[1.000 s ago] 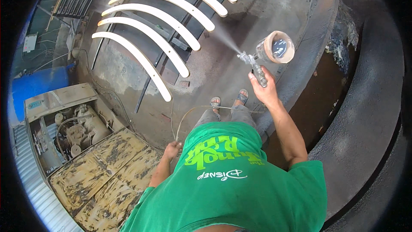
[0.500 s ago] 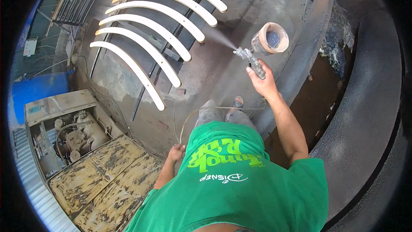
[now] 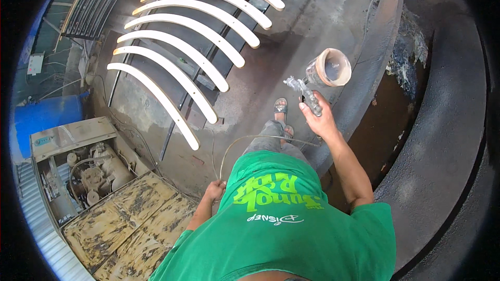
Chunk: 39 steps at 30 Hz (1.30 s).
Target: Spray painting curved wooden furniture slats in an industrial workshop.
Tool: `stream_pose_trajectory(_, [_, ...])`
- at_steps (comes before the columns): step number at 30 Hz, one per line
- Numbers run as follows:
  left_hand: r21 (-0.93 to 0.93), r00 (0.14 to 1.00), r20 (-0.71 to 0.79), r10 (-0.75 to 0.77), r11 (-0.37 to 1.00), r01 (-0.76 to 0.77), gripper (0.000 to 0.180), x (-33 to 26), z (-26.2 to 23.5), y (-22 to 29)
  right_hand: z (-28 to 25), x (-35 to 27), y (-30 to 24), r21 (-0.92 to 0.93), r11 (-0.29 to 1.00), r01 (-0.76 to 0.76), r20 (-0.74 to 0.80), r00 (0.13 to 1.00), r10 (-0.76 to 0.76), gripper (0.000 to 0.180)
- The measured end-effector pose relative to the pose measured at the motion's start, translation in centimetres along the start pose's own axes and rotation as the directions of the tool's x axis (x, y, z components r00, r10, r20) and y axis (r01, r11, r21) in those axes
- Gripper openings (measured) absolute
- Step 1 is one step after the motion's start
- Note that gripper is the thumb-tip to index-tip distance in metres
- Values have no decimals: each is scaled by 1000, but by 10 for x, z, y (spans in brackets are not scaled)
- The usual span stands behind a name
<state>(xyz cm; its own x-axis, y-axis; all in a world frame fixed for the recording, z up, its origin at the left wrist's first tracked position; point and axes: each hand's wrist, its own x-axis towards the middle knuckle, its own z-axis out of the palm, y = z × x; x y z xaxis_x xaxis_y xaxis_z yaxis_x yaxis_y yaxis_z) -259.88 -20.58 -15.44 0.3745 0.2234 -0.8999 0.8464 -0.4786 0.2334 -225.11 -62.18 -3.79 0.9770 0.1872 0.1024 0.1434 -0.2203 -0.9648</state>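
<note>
Your right hand is closed around the grip of a spray gun, held out in front of you above the concrete floor. The gun's open cup sits on top, tilted; its inside looks pale, contents unclear. Your left hand hangs low at your side, closed on a thin hose. Curved white wooden slats lie on a dark rack well to the gun's left.
</note>
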Motion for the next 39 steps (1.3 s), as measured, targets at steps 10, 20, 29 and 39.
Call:
stream_pose_trajectory(10, [-135,989,124,85,988,-68,35,31,-25,51,-23,57,21,-95,993,-67,-209,977,45,19])
stream_pose_trajectory(20, [-6,992,127,2,1000,-2,40,35,-41,133,-20,55,11,-52,993,-106,-74,992,103,14])
stream_pose_trajectory(29, [-79,963,255,82,995,-64,38,108,-36,79,-28,75,-1,19,980,-199,-70,977,200,22])
stream_pose_trajectory(39, [146,987,124,105,982,-122,49,159,-29,31,-27,136,16,120,958,-260,-169,946,278,15])
